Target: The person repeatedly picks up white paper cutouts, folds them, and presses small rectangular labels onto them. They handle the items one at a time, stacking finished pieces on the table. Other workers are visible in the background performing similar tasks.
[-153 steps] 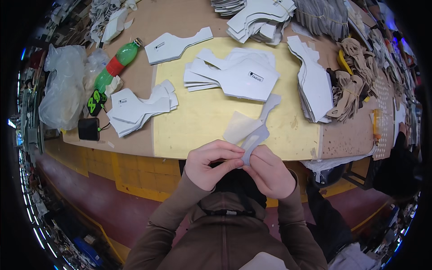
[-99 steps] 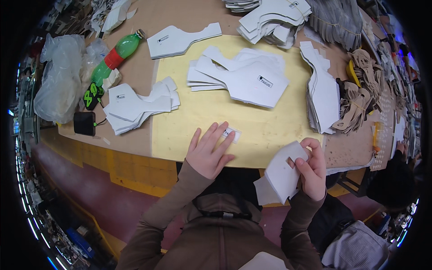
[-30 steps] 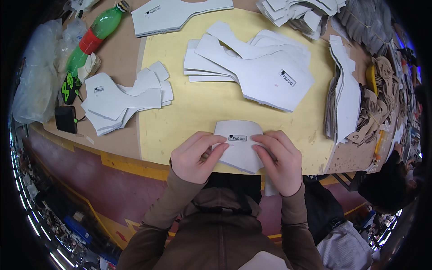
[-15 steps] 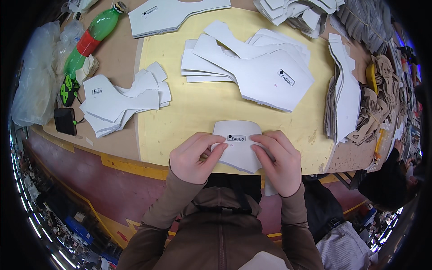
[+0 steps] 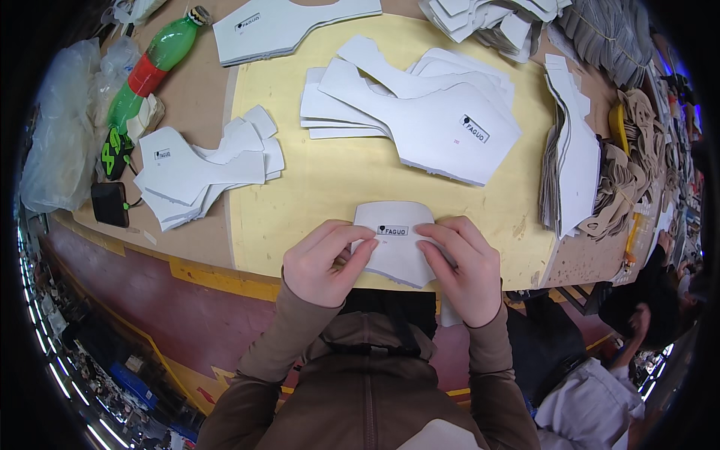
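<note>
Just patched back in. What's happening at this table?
The bare left hand and bare right hand touch a flat white cut piece at either end of its dark-framed rectangular mark. The piece is at the near edge of a yellow table covering. Beyond it lies a fanned stack of white cut pieces.

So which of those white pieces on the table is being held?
The white panel by the near edge of the table: left hand and right hand grip its sides; the white stacks lie untouched.
</note>
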### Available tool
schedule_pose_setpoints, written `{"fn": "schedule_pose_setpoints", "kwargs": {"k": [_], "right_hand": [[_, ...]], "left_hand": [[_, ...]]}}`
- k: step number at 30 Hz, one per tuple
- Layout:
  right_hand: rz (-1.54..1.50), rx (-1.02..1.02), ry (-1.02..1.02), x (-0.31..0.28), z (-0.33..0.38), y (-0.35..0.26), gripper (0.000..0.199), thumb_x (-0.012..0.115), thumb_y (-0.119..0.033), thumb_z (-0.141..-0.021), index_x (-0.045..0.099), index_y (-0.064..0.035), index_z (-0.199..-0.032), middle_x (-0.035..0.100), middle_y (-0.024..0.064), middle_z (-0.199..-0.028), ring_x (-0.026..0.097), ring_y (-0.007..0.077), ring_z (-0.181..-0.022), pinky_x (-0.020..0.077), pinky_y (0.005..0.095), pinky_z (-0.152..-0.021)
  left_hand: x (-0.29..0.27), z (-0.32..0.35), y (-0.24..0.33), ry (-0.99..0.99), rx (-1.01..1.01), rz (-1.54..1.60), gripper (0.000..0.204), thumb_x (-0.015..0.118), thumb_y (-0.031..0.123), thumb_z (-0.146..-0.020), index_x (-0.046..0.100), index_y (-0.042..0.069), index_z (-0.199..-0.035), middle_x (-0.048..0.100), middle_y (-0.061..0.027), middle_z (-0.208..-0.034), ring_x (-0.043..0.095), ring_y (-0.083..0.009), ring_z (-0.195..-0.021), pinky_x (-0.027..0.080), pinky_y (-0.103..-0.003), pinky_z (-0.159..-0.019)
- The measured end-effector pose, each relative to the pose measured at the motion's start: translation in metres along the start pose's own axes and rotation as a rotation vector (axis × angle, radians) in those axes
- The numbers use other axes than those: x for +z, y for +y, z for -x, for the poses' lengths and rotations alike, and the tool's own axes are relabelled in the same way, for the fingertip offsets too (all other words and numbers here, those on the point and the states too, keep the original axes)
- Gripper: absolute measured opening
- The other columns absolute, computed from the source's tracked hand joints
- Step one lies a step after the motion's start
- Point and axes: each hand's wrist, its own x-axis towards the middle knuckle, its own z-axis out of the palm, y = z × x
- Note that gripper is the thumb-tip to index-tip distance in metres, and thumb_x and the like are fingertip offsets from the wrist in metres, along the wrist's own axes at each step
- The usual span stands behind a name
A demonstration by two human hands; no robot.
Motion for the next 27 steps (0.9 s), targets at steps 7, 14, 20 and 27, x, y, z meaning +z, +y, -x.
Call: {"fn": "schedule_pose_setpoints", "kwargs": {"k": [7,14,20,27], "right_hand": [[0.038,-0.083,0.03,0.0028,-0.0004,0.0057,0.019,0.073,-0.003,-0.087,0.072,-0.0067,-0.106,0.065,0.0054,-0.096,0.067,0.0214,-0.07,0.0538,0.0322,-0.059],[0.059,-0.098,0.025,0.0022,-0.0013,0.0061,0.019,0.073,-0.004,-0.087,0.072,-0.0068,-0.106,0.064,0.0052,-0.095,0.067,0.0218,-0.07,0.0536,0.0325,-0.059],[0.055,-0.087,0.012,0.0011,-0.0026,0.0058,0.018,0.073,-0.004,-0.088,0.073,-0.0065,-0.105,0.064,0.0057,-0.095,0.067,0.0223,-0.07,0.0538,0.0328,-0.059],[0.032,-0.083,0.005,0.0002,-0.004,0.0066,0.018,0.073,-0.003,-0.088,0.073,-0.0062,-0.106,0.065,0.0066,-0.095,0.068,0.0237,-0.073,0.0547,0.0341,-0.062]], "left_hand": [[-0.0003,-0.0007,-0.0004,-0.019,0.013,-0.01,0.01,0.075,0.001,-0.087,0.072,0.002,-0.097,0.068,-0.0072,-0.087,0.066,-0.0141,-0.062,0.053,-0.025,-0.055],[-0.0026,-0.0004,0.0015,-0.048,0.007,-0.028,0.012,0.074,0.0,-0.087,0.074,0.002,-0.099,0.067,-0.0077,-0.089,0.068,-0.0161,-0.067,0.056,-0.026,-0.059],[0.0007,-0.0007,-0.0001,-0.018,0.024,-0.003,0.012,0.074,-0.002,-0.085,0.076,0.001,-0.097,0.065,-0.0073,-0.086,0.063,-0.0111,-0.063,0.05,-0.023,-0.056],[-0.001,-0.0002,-0.003,-0.052,0.074,-0.075,0.018,0.072,-0.005,-0.084,0.077,0.002,-0.1,0.063,-0.0063,-0.086,0.062,-0.0123,-0.066,0.049,-0.025,-0.059]]}}
